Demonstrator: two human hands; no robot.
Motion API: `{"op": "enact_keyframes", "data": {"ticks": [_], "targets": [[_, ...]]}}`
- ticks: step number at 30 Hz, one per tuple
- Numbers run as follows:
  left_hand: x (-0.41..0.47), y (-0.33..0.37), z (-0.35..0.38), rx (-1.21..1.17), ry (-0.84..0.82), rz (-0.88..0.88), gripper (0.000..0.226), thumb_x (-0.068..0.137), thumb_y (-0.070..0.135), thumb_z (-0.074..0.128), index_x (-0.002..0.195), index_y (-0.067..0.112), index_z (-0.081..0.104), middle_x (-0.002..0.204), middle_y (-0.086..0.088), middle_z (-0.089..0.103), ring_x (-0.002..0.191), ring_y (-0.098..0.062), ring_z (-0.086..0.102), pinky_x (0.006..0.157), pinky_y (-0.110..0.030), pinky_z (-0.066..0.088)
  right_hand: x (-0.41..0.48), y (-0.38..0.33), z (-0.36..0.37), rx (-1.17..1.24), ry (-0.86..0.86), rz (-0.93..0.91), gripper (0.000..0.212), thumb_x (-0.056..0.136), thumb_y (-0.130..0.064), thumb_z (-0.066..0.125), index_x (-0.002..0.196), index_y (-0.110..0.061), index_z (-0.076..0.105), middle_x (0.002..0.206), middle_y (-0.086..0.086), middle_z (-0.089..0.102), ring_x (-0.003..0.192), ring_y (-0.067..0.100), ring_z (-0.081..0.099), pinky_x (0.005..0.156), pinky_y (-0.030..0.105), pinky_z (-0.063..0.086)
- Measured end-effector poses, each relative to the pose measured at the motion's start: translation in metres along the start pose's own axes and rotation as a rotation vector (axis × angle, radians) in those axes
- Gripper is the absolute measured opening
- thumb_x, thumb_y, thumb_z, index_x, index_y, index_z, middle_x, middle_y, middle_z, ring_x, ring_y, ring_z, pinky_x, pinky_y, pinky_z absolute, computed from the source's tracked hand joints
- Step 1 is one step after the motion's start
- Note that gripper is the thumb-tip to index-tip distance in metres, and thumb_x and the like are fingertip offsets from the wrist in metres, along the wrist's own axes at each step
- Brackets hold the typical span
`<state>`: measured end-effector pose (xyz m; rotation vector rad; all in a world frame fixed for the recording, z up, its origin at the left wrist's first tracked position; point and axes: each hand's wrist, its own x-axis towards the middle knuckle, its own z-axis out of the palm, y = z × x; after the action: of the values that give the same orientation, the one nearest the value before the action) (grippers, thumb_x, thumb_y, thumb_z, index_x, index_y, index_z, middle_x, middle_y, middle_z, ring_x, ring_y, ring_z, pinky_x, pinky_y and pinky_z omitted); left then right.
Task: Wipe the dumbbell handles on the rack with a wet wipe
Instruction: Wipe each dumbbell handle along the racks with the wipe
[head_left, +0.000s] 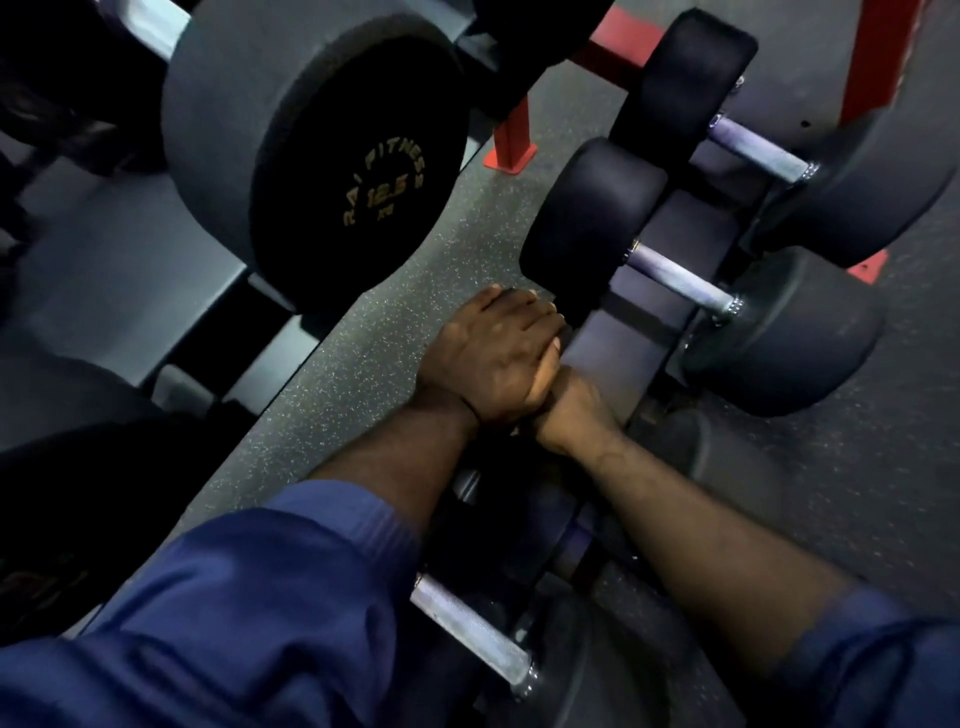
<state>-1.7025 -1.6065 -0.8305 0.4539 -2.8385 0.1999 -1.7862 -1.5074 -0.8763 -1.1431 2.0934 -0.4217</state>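
Note:
My left hand lies on top of my right hand at the front edge of the lower rack shelf. Its bent fingers cover the right hand's fingers, which are hidden. No wet wipe shows. Just beyond the hands is the black head of a dumbbell whose steel handle is bare. A second dumbbell handle lies further back. A third handle lies near me, under my left forearm.
A large 12.5 kg dumbbell sits on the upper shelf at the left, close above my left hand. A red rack post stands on the speckled rubber floor. Blue sleeves cover both upper forearms.

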Motion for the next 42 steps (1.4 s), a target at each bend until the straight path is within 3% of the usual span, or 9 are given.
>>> {"op": "enact_keyframes", "data": {"ticks": [3,7,12,15,17,26,29,38,42], "targets": [[0.000,0.000,0.000,-0.004,-0.001,0.003,0.038,0.095,0.032,0.053,0.119,0.012,0.075,0.122,-0.007,0.074,0.120,-0.030,0.065,0.110,-0.047,0.045,0.010,0.010,0.025,0.096,0.058,0.106,0.046,0.080,-0.048,0.050,0.111,-0.016,0.061,0.115,0.009,0.068,0.110,0.032,0.065,0.094,0.045,0.054],[-0.001,0.002,0.001,0.002,-0.002,-0.006,0.041,0.095,0.033,0.050,0.119,0.012,0.075,0.123,-0.008,0.074,0.122,-0.029,0.065,0.111,-0.046,0.044,0.019,0.014,0.008,0.170,-0.082,0.060,0.022,0.093,-0.009,0.066,0.115,-0.006,0.064,0.118,0.013,0.065,0.115,0.032,0.060,0.100,0.043,0.050],[-0.001,0.002,0.000,0.010,-0.024,-0.010,0.043,0.095,0.034,0.047,0.120,0.013,0.075,0.125,-0.007,0.074,0.123,-0.029,0.065,0.111,-0.046,0.044,0.018,-0.002,-0.020,0.308,-0.504,0.116,0.018,0.084,0.005,0.076,0.083,-0.010,0.067,0.085,0.008,0.065,0.075,0.021,0.063,0.066,0.026,0.054],[-0.001,0.002,0.000,0.011,-0.031,-0.009,0.042,0.095,0.034,0.047,0.121,0.014,0.074,0.126,-0.007,0.073,0.124,-0.028,0.064,0.112,-0.046,0.044,0.005,0.004,0.000,0.053,-0.093,-0.029,0.029,0.094,-0.026,0.065,0.120,-0.014,0.064,0.119,0.010,0.068,0.113,0.033,0.063,0.096,0.037,0.050],[-0.002,0.002,-0.003,0.023,-0.047,-0.007,0.042,0.095,0.033,0.047,0.121,0.014,0.074,0.126,-0.007,0.073,0.124,-0.028,0.064,0.112,-0.046,0.043,-0.018,0.008,0.008,0.043,0.179,-0.046,0.040,0.088,-0.033,0.061,0.125,-0.020,0.056,0.112,0.009,0.071,0.106,0.037,0.067,0.091,0.041,0.053],[-0.001,0.003,-0.008,0.078,-0.037,0.077,0.044,0.096,0.037,0.050,0.122,0.011,0.073,0.125,-0.009,0.073,0.120,-0.032,0.064,0.106,-0.048,0.047,-0.027,0.022,0.026,-0.416,0.231,-0.277,0.067,0.076,-0.026,0.030,0.130,0.003,0.057,0.118,0.025,0.063,0.088,0.042,0.065,0.082,0.050,0.051],[-0.003,0.002,-0.005,0.090,-0.064,0.119,0.045,0.097,0.039,0.051,0.127,0.012,0.071,0.131,-0.007,0.071,0.123,-0.032,0.062,0.106,-0.049,0.046,-0.032,0.029,0.012,-0.559,0.308,-0.392,0.041,0.067,-0.020,0.065,0.100,0.003,0.073,0.093,0.026,0.071,0.067,0.038,0.068,0.071,0.060,0.056],[0.005,0.031,-0.015,0.124,-0.163,-0.116,0.046,0.084,0.042,0.047,0.116,0.020,0.074,0.120,0.000,0.074,0.120,-0.029,0.060,0.112,-0.050,0.038,-0.076,0.062,-0.039,-0.831,-0.133,-0.276,0.030,0.099,-0.029,0.043,0.123,-0.022,0.059,0.127,0.001,0.061,0.119,0.025,0.058,0.109,0.052,0.029],[0.001,0.032,-0.003,0.142,-0.144,-0.061,0.050,0.087,0.041,0.051,0.126,0.020,0.073,0.134,0.001,0.070,0.129,-0.029,0.057,0.118,-0.055,0.034,-0.051,0.047,-0.027,-0.500,-0.184,-0.268,0.061,0.100,-0.054,0.043,0.151,-0.021,0.038,0.162,0.008,0.029,0.149,0.024,0.029,0.121,0.056,0.017]]}}
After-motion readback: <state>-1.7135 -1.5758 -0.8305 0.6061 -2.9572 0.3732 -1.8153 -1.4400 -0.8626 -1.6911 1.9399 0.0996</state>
